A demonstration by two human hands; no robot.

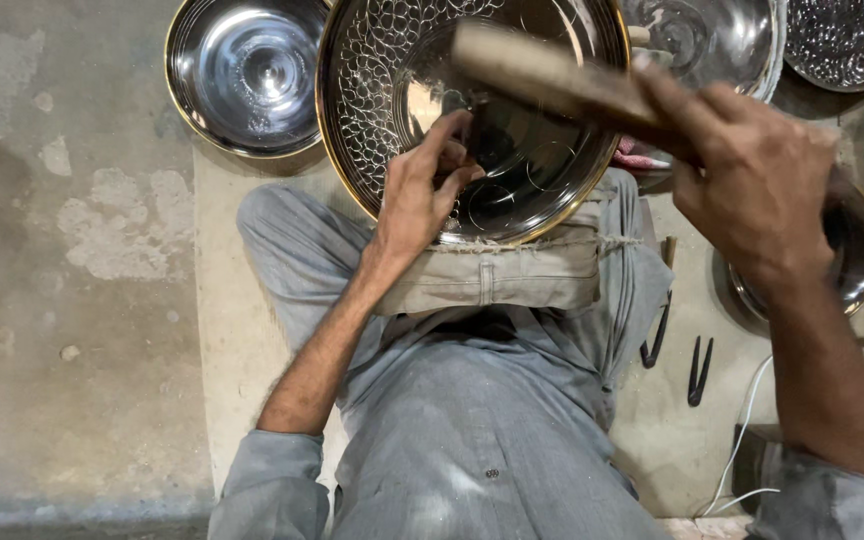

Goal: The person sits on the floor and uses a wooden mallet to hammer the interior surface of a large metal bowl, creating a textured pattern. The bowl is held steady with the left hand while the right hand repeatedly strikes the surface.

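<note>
Gripping a wooden mallet, right hand is raised; left hand pinches a small punch against the engraved bowl beneath it. Best keep punch steady, blows light.

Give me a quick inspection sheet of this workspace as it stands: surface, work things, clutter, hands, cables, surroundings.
Surface: worn concrete floor; a padded cloth block lies on the person's lap.
Work things: engraved metal bowl with a gold rim rests tilted on the cloth block; its left side carries a scale pattern.
Clutter: a plain metal bowl at upper left, more bowls at upper right, dark pincer-like tools on the floor.
Hands: left hand inside the engraved metal bowl, pinching something too hidden to name; right hand grips a blurred wooden mallet.
Cables: a white cable at lower right.
Surroundings: nothing seen beyond the floor.
</note>
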